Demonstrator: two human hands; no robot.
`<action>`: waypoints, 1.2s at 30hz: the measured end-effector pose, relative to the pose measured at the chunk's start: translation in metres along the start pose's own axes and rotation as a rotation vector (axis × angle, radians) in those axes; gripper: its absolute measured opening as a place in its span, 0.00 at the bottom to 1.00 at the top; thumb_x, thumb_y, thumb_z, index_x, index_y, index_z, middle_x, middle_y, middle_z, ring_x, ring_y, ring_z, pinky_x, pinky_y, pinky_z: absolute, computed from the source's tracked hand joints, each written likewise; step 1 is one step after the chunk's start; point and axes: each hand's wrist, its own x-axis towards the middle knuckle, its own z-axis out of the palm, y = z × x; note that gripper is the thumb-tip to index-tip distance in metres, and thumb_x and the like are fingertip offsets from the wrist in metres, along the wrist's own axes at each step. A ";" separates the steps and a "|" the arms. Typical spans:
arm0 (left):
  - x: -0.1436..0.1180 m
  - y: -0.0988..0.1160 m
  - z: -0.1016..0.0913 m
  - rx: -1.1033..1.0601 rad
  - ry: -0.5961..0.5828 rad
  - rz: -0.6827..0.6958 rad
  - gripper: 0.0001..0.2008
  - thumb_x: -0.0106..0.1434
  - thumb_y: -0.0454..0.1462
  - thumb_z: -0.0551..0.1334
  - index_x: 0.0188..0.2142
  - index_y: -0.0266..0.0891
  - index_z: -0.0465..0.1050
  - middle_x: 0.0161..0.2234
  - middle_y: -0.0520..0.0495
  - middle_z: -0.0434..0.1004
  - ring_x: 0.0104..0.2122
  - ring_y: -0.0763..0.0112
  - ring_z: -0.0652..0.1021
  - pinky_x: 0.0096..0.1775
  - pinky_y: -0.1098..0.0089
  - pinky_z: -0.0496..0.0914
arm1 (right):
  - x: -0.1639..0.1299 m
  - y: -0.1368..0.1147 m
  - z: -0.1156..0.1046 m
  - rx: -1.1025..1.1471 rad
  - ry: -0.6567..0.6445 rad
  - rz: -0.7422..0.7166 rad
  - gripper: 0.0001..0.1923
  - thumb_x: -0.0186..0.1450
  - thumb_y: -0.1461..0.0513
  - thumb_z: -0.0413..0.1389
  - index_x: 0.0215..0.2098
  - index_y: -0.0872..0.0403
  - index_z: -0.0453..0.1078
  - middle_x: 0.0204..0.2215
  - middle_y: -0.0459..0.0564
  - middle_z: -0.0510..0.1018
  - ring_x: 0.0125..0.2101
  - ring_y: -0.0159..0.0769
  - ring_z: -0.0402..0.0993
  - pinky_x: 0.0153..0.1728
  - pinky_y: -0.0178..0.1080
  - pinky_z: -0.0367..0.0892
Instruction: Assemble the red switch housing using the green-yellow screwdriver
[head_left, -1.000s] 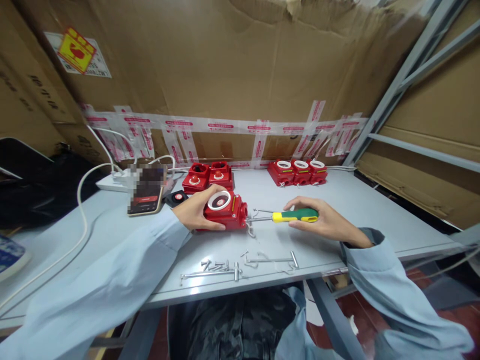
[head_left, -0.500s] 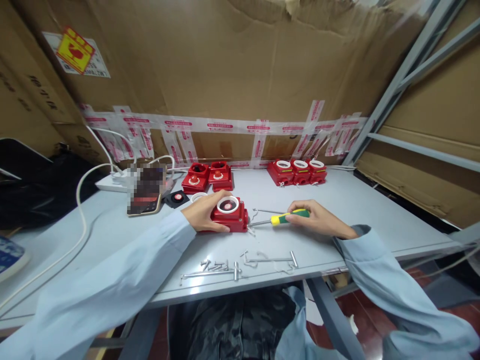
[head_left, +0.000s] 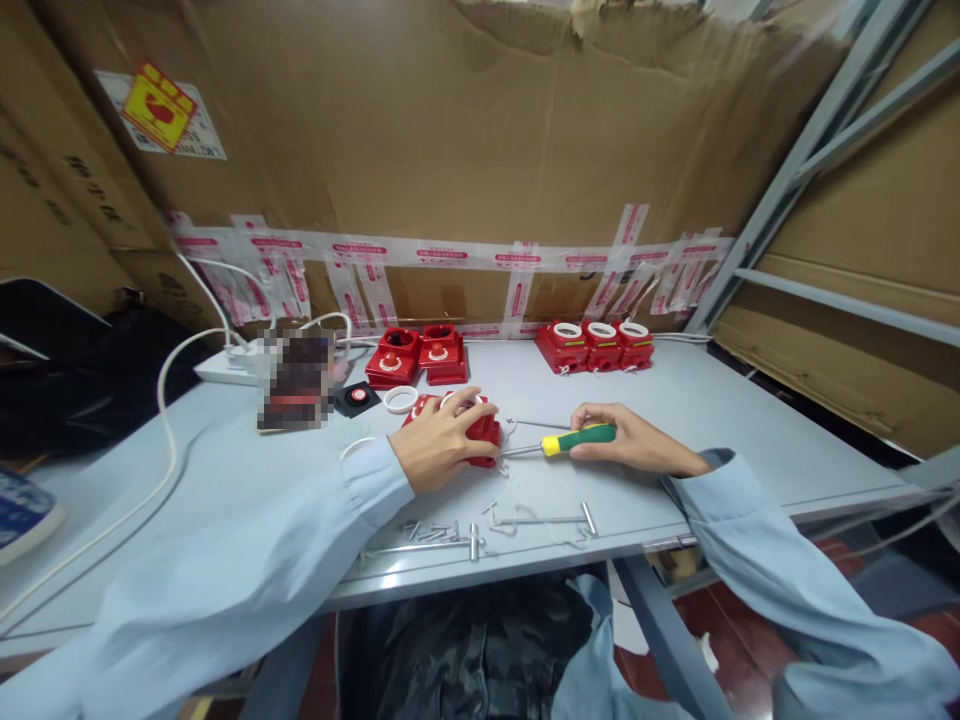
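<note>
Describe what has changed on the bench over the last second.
The left hand shifted from the side of the red box to lie over its top, hiding the white ring. The right hand still grips the screwdriver at the box's side. Loose screws unmoved.

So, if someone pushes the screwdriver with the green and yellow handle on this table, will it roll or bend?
The screwdriver probably stays stiff: its metal shaft looks straight. Its rounded handle might roll on the smooth table if released. Now the right hand grips it, so it lies steady, its tip toward the red box under the left hand.
</note>
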 end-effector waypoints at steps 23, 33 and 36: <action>0.004 0.000 -0.003 0.006 -0.054 0.019 0.18 0.61 0.29 0.59 0.47 0.52 0.72 0.57 0.39 0.59 0.58 0.40 0.56 0.37 0.49 0.72 | 0.004 -0.006 0.011 -0.065 0.016 0.142 0.23 0.65 0.47 0.48 0.23 0.56 0.65 0.16 0.44 0.68 0.20 0.29 0.61 0.27 0.35 0.57; 0.004 0.001 -0.003 0.022 -0.062 0.011 0.17 0.61 0.30 0.59 0.47 0.52 0.71 0.57 0.40 0.59 0.58 0.42 0.56 0.39 0.50 0.71 | 0.006 -0.007 0.012 0.004 -0.038 0.104 0.19 0.59 0.48 0.56 0.32 0.57 0.70 0.23 0.47 0.75 0.22 0.28 0.65 0.26 0.33 0.59; 0.004 0.001 -0.004 0.025 -0.077 0.007 0.17 0.62 0.30 0.59 0.48 0.52 0.71 0.57 0.40 0.58 0.58 0.42 0.55 0.38 0.50 0.71 | 0.009 -0.005 0.018 -0.005 -0.008 0.184 0.23 0.64 0.47 0.48 0.26 0.58 0.69 0.16 0.46 0.72 0.16 0.26 0.59 0.22 0.32 0.55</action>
